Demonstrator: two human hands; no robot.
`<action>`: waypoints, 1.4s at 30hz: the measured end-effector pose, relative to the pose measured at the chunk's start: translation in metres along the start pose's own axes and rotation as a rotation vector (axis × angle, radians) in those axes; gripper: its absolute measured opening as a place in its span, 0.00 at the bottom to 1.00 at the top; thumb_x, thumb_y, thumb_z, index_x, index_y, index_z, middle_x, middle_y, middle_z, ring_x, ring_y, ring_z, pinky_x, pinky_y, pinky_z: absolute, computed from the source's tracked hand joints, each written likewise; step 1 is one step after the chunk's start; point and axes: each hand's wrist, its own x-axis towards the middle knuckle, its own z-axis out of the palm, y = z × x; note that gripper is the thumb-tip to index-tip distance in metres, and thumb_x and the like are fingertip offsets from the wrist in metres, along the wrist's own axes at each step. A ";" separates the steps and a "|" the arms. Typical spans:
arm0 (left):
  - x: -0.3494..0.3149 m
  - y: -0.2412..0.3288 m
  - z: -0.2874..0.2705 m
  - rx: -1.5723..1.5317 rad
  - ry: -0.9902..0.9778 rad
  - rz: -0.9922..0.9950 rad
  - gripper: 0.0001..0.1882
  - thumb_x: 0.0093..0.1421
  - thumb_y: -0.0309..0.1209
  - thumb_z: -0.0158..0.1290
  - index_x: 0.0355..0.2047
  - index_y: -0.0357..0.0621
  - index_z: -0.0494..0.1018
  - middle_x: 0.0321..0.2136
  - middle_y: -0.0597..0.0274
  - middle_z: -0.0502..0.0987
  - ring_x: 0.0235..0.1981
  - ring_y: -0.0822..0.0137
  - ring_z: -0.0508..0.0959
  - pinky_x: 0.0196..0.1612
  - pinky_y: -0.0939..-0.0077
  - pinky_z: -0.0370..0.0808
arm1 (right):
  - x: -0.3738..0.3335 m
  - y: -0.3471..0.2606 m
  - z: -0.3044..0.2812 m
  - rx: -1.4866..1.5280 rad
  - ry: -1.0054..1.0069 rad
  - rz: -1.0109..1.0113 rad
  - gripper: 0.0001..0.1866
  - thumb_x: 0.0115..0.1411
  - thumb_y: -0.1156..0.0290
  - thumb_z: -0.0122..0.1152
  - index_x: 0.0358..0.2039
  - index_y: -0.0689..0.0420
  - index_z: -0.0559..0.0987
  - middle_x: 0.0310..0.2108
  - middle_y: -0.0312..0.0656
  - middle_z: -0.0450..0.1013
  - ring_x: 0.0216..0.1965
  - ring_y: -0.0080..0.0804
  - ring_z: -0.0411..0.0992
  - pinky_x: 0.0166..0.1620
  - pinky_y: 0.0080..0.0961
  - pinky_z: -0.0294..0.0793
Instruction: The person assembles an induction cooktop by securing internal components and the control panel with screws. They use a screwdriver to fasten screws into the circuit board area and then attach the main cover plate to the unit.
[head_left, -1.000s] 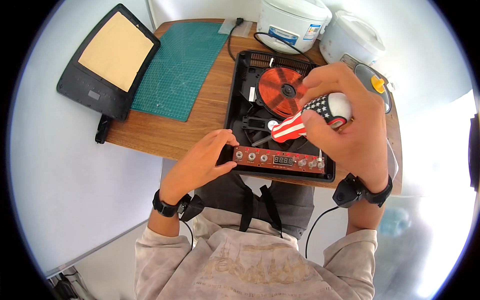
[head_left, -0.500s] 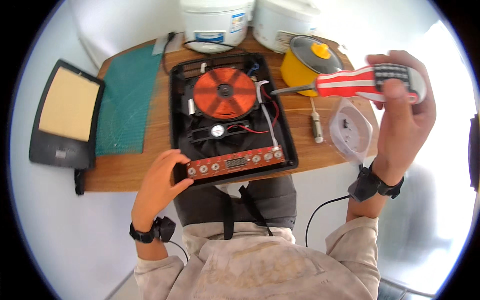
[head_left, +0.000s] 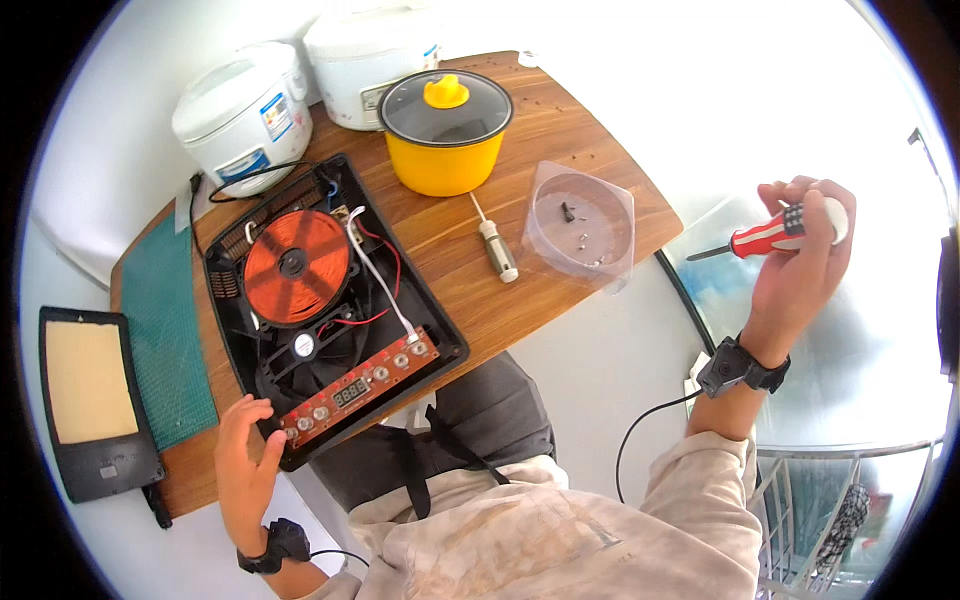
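Note:
An opened induction cooker base [head_left: 455, 352] lies slanted on the table, showing its copper coil [head_left: 325, 255], a fan, wires and a red control board [head_left: 330, 395] along its near edge. My left hand [head_left: 245, 470] is at the base's near left corner, beside the board's end, with thumb and fingers apart. Off the table's right side, my right hand [head_left: 800, 270] grips a red, white and black screwdriver [head_left: 765, 238], its tip pointing left and touching nothing. A smaller pale-handled screwdriver [head_left: 497, 250] lies right of the base.
A clear plastic tray [head_left: 628, 215] holds several screws and a small black part. Behind stand a yellow lidded pot [head_left: 445, 165] and two white rice cookers [head_left: 245, 125] [head_left: 365, 60]. Left are a green cutting mat [head_left: 170, 350] and a black panel [head_left: 95, 470]. A metal rack [head_left: 790, 510] stands lower right.
The view has turned right, so the table sits further left. My right hand and screwdriver have moved away from the cooker base and off the table. My left hand remains by the base's corner.

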 end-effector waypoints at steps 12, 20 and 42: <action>0.014 -0.036 0.008 -0.152 0.181 -0.185 0.12 0.65 0.22 0.52 0.49 0.39 0.72 0.55 0.52 0.75 0.61 0.56 0.72 0.65 0.61 0.66 | 0.013 0.060 -0.034 -0.281 -0.141 -0.013 0.13 0.69 0.59 0.54 0.39 0.57 0.74 0.31 0.33 0.70 0.30 0.16 0.63 0.35 0.14 0.60; 0.021 -0.045 0.024 -0.252 0.129 -0.336 0.31 0.68 0.25 0.50 0.70 0.40 0.54 0.68 0.46 0.58 0.69 0.54 0.61 0.71 0.61 0.56 | 0.023 0.098 -0.020 -0.330 -0.359 0.043 0.22 0.71 0.48 0.55 0.46 0.57 0.71 0.34 0.36 0.76 0.30 0.18 0.71 0.30 0.16 0.71; 0.021 -0.053 0.027 -0.113 0.064 -0.385 0.30 0.71 0.29 0.48 0.70 0.38 0.55 0.72 0.50 0.55 0.74 0.57 0.51 0.75 0.63 0.42 | 0.004 0.150 0.032 -0.352 -0.728 -0.015 0.25 0.59 0.55 0.74 0.44 0.57 0.71 0.26 0.38 0.73 0.24 0.25 0.73 0.28 0.22 0.71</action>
